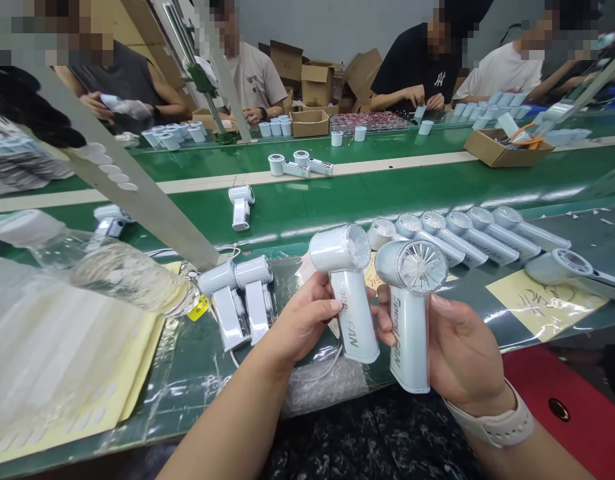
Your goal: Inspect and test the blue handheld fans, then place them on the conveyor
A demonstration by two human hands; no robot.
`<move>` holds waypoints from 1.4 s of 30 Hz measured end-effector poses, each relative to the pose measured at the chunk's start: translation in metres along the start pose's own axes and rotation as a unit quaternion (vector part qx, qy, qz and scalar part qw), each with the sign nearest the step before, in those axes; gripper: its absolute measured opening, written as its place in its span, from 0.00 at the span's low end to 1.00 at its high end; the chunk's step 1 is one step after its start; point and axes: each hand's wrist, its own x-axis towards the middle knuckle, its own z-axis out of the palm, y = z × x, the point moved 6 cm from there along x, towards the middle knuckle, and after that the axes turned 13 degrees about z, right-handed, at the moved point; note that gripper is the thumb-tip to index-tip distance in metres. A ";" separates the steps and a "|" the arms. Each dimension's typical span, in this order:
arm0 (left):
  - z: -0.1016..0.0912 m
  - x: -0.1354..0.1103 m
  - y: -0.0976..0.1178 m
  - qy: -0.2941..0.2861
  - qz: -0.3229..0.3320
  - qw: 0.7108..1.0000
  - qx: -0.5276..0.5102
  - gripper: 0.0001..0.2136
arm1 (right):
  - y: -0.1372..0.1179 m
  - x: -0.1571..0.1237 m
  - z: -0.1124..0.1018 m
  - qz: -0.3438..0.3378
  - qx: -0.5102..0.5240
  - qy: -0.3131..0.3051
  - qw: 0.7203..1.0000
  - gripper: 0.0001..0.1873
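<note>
My left hand (307, 313) is closed around the handle of a pale blue handheld fan (355, 307), its grille turned to the right. In my right hand (462, 347) is a second handheld fan (410, 333), upright, its clear radial grille facing me and "Speed FAN" printed down the handle. The two fans are side by side over the table's near edge, with a narrow gap between their handles. Left of my left hand, two more fans (232, 300) lie close together on the table. A row of several fans (467, 233) lies beyond my right hand.
A water bottle (132, 267) lies at left by sheets of paper (62, 360). A slanted post (152, 193) rises from the table. Yellow paper with handwriting (542, 303) lies at right near another fan (562, 267). Co-workers (257, 73) sit across the green conveyor (362, 187).
</note>
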 end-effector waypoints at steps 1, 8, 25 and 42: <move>0.001 0.000 0.001 -0.003 0.001 1.000 0.006 0.20 | -0.001 0.000 -0.002 -0.007 0.003 0.005 1.000 0.12; 0.006 -0.001 0.003 -0.025 0.014 0.999 0.041 0.28 | -0.005 0.000 -0.019 -0.033 -0.006 0.064 0.997 0.13; -0.001 -0.003 0.001 -0.035 0.023 0.989 0.139 0.24 | -0.008 0.003 -0.019 -0.077 -0.041 0.066 0.994 0.26; 0.014 -0.006 0.037 -0.061 0.254 0.855 0.447 0.10 | -0.019 -0.026 -0.035 -0.244 -0.360 0.070 0.898 0.34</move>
